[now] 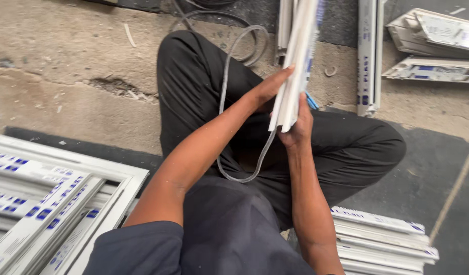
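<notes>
Hands (283,104) around white profile (295,61), top cropped

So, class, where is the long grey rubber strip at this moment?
In the head view, the grey rubber strip runs from the floor at top centre down over the person's lap, looping below the white plastic profile gripped by both hands.

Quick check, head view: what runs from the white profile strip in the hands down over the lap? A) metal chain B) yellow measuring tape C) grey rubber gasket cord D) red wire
C: a grey gasket cord loops from the white profile strip, gripped by the left hand and right hand, down across the black trousers.
</notes>
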